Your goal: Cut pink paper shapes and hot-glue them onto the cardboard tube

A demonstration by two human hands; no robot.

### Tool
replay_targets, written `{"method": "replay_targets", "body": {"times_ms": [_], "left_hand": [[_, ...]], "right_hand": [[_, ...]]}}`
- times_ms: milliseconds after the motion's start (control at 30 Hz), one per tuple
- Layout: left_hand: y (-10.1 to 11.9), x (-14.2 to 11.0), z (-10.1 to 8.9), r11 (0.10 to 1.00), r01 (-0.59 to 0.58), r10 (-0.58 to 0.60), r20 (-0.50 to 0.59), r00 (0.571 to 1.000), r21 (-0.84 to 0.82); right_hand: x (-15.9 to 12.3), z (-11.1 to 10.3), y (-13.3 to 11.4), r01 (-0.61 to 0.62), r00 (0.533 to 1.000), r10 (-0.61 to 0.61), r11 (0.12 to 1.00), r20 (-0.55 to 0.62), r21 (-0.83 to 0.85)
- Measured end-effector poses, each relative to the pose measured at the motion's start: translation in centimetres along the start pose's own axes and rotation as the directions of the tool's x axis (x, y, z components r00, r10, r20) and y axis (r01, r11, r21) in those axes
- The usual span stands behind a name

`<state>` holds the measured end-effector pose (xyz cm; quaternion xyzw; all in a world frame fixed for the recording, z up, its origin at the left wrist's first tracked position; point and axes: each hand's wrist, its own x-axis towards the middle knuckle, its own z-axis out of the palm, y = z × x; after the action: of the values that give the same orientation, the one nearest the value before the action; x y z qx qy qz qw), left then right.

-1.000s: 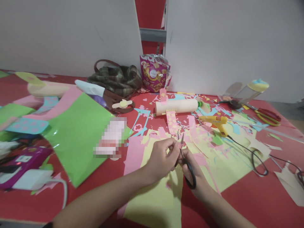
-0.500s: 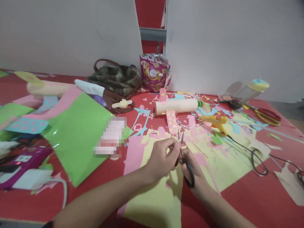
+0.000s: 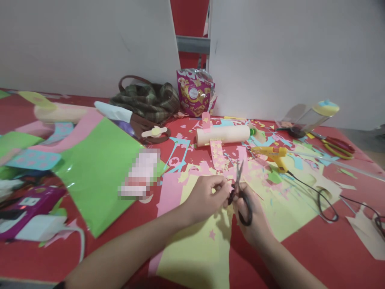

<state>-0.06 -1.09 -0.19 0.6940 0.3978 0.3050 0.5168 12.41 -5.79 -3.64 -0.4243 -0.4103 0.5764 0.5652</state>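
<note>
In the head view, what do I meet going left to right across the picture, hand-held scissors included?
Purple plastic device → green glossy sheet → bare left hand → black-handled metal scissors → yellow plastic glue gun → red-and-yellow-handled tool.

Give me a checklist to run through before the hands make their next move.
1. Scissors secure: ok, held in the right hand, blades pointing away from the wearer.
2. Pink paper piece gripped: ok, at the fingertips of the left hand.
3. Left hand safely clear of the cutting edges: cannot tell; its fingertips are close beside the scissors.
4. Pink star out of the hands: ok, lying on the yellow sheet.
5. Glue gun cool: cannot tell; it lies beyond the right hand.
6. Table free of scraps: not ok, cut paper is scattered about.
</note>
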Motion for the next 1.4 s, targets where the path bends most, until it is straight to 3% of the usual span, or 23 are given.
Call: {"method": "replay_targets", "body": {"times_ms": [167,367,600,1000,1267,1400], "left_hand": [[-0.1,0.2,-0.6,0.993,-0.047,0.027,0.186,0.982,0.105],[0.1,0.3,-1.2,0.985,-0.104,0.056,0.31,0.949,0.14],[0.1,0.5,-2.0,0.967,-0.156,0.065,0.393,0.917,0.204],[0.2,0.7,-2.1,0.97,-0.121,0.041,0.347,0.937,0.212],[-0.5,1.0,-2.1,0.977,-0.06,0.02,0.193,0.981,0.205],[-0.3,0.9,-2.0,0.978,-0.056,0.005,0.25,0.968,0.199]], "right_hand": [[0.5,-0.1,-0.5,-0.004,0.982,0.025,0.994,-0.189,0.113],[0.4,0.0,-0.5,-0.036,0.989,0.059,0.985,-0.133,0.17],[0.2,0.1,-0.3,-0.038,0.994,0.049,0.993,-0.094,0.108],[0.0,-0.2,0.0,-0.047,0.996,0.046,0.999,-0.082,-0.014],[0.1,-0.3,0.0,-0.041,0.979,0.044,0.999,-0.198,0.022],[0.2,-0.3,-0.1,-0.027,0.975,0.033,0.999,-0.221,0.03]]}}
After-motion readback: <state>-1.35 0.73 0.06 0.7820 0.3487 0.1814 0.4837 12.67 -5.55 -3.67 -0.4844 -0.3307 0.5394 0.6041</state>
